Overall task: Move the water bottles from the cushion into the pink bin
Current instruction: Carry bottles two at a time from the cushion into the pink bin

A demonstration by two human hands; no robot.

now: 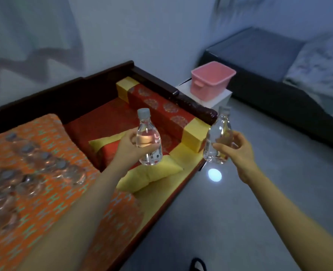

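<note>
- Holding one clear water bottle in each hand, I have both raised in front of me, between the sofa and the floor.
- My left hand (131, 144) is wrapped around the left bottle (149, 138) at mid-body; its long axis runs near vertical, white cap up, leaning slightly left at the top.
- My right hand (235, 147) clasps the right bottle (218, 136) from the side; it too stands near upright, neck up, top tipped a little right, and it looks blurred.
- Both bottles are well apart from the pink bin (210, 81), which sits open-topped on a white stand (220, 99) beyond the sofa's dark wooden arm (193, 103).
- More bottles (31, 169) lie on their sides in a cluster on the orange cushion (50, 194) at my left, too blurred to count.
</note>
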